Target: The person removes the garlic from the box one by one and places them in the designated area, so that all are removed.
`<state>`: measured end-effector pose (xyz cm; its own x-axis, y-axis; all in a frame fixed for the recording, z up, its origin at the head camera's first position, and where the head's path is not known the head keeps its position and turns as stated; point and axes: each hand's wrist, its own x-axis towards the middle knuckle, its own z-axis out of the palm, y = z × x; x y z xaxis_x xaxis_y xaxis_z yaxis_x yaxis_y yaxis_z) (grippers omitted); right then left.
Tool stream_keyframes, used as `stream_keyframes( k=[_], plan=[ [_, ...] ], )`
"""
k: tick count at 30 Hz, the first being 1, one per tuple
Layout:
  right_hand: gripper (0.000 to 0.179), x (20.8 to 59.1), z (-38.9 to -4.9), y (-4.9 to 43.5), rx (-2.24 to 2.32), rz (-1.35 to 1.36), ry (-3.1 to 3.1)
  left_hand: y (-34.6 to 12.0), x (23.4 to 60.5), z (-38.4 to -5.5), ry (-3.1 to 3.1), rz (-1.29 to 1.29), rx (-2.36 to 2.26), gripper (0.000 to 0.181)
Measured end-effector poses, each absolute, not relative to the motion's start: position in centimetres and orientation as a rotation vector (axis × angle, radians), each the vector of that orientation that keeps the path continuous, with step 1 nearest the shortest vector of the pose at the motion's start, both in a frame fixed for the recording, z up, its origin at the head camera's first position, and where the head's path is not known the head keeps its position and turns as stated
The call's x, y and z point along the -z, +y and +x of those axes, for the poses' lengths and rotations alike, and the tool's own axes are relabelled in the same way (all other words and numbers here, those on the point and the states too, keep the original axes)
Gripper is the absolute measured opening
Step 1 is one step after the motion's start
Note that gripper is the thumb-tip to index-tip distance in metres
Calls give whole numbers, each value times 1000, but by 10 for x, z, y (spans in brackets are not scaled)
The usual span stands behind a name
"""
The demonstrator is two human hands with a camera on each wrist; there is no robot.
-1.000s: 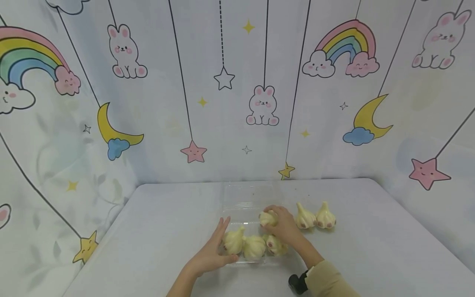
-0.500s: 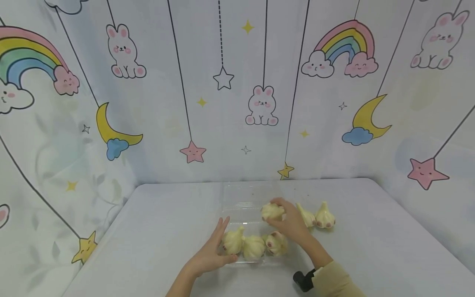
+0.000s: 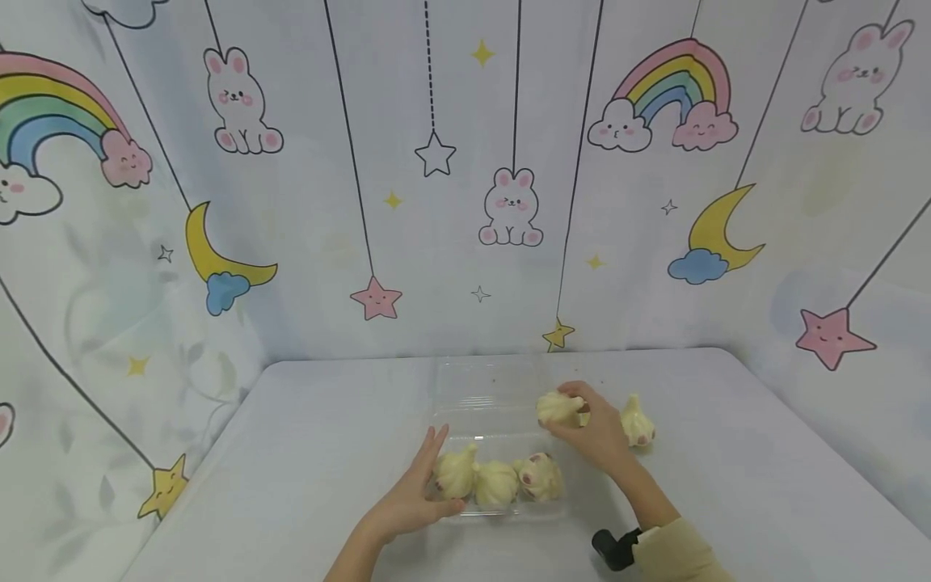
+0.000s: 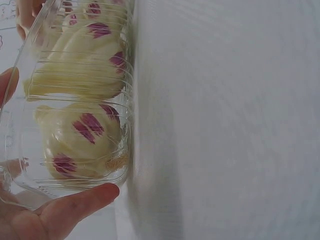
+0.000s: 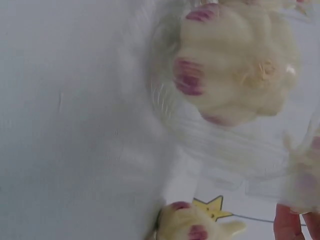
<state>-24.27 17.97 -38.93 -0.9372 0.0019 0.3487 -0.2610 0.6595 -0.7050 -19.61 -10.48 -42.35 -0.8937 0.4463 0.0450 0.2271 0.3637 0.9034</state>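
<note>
A clear plastic clamshell box point(image 3: 494, 512) holds a row of garlic bulbs point(image 3: 497, 483), its lid point(image 3: 473, 380) folded back behind it. My left hand point(image 3: 416, 495) holds the box's left end, thumb along the front and fingers at the back; the left wrist view shows the thumb point(image 4: 85, 205) against the clear wall. My right hand point(image 3: 598, 428) pinches another garlic bulb point(image 3: 557, 409) above and behind the box's right end. In the right wrist view, that hand's fingertips point(image 5: 288, 224) are under the held bulb point(image 5: 306, 167), seen through the plastic.
One garlic bulb point(image 3: 638, 424) stands on the white table point(image 3: 320, 453) right of the right hand. Another bulb point(image 3: 585, 418) is mostly hidden behind that hand. A printed cloth backdrop point(image 3: 320, 162) rises behind the table. A black device point(image 3: 615, 550) sits at the right wrist.
My right hand has moved right and back with its garlic bulb, from over the box to beyond its right side, now covering a standing bulb. My left hand stays put.
</note>
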Motion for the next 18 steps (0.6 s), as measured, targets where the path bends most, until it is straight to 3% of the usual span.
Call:
stream_keyframes(
  k=[18],
  plan=[
    [54,383,-235,222,-1173,36,-2580,-104,422,-196,2404,614,-1560,99]
  ],
)
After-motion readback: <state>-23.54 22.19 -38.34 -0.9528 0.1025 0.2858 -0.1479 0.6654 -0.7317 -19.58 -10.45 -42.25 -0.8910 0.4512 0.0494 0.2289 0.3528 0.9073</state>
